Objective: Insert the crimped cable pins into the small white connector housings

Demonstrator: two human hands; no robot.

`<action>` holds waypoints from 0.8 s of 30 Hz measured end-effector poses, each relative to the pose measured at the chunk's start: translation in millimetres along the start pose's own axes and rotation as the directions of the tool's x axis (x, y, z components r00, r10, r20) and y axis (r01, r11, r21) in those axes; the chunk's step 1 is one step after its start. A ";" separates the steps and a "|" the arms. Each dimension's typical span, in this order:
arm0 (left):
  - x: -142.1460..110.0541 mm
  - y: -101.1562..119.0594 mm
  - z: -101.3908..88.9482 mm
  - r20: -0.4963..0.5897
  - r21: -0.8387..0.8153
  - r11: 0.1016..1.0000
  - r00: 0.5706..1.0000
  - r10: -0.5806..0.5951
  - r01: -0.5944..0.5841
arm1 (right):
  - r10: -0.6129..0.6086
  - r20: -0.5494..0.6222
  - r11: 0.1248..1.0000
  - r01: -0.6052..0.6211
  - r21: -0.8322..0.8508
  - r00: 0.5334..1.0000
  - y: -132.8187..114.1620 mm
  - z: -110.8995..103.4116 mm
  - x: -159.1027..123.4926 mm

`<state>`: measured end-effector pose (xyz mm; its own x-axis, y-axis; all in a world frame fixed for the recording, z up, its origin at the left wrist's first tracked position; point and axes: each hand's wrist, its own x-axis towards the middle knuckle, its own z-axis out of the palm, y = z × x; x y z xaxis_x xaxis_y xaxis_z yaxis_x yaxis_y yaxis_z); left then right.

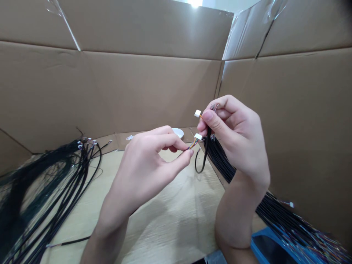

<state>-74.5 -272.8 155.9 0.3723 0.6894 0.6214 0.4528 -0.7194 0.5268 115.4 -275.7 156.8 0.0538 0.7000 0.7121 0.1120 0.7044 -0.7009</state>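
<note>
My left hand (148, 165) is closed, thumb and forefinger pinching thin coloured wires (193, 143) just behind a white plug connector (198, 137). To its right and a little higher, my right hand (233, 135) is closed on a black cable (206, 150), which hangs below in a loop. A second white connector (197, 113) sticks out past my right thumb on an orange wire. Bare wire ends (214, 107) show above that thumb. The two connectors are apart, one above the other. My right fingers partly hide how the wires run.
Black cables with white connectors (87, 143) lie along the left. A thick bundle of black cables (283, 211) runs along the right, near a blue object (264, 238). At the back are a white round dish (178, 132) and small white pieces (130, 137). Cardboard walls (154, 88) surround the table.
</note>
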 end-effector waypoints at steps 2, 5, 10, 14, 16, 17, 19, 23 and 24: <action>3.3 -7.2 -1.4 0.042 0.035 0.996 0.996 -0.082 0.080 | 0.007 -0.017 1.000 -0.007 0.015 1.000 1.5 -1.6 -0.1; 10.5 -19.4 -1.3 0.120 0.080 0.979 0.973 -0.196 0.187 | 0.030 -0.053 0.999 -0.029 0.023 0.998 2.9 -3.5 -0.3; 19.6 -33.3 3.6 0.157 0.129 0.965 0.956 -0.246 0.227 | 0.075 -0.059 0.995 -0.071 0.074 0.995 5.1 -2.8 -1.2; 20.3 -29.7 5.7 -0.029 -0.097 0.985 0.989 -0.145 0.142 | 0.096 0.002 0.991 -0.096 0.094 0.995 8.7 0.7 -0.6; 19.8 -24.6 5.8 -0.090 -0.259 0.962 0.989 -0.114 0.087 | 0.108 0.041 0.988 -0.112 0.110 0.993 9.6 3.6 0.5; 19.6 -22.1 5.9 -0.096 -0.323 0.944 0.990 -0.108 0.071 | 0.121 0.061 0.984 -0.128 0.123 0.991 9.6 5.3 1.0; 19.4 -18.6 5.9 -0.095 -0.405 0.912 0.990 -0.104 0.057 | 0.150 0.091 0.975 -0.162 0.155 0.985 8.8 9.2 1.8; 19.3 -18.2 4.3 -0.159 -0.445 0.894 0.979 -0.128 0.045 | 0.167 0.091 0.960 -0.182 0.210 0.982 7.8 15.3 2.3; 19.0 -19.0 3.2 -0.180 -0.443 0.896 0.974 -0.134 0.041 | 0.164 0.087 0.960 -0.179 0.216 0.983 8.3 16.0 2.4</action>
<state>-73.4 -245.8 155.8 0.1561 0.7529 0.6394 0.0619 -0.6535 0.7544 100.6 -266.3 152.1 -0.0155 0.8135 0.5813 -0.1164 0.5759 -0.8092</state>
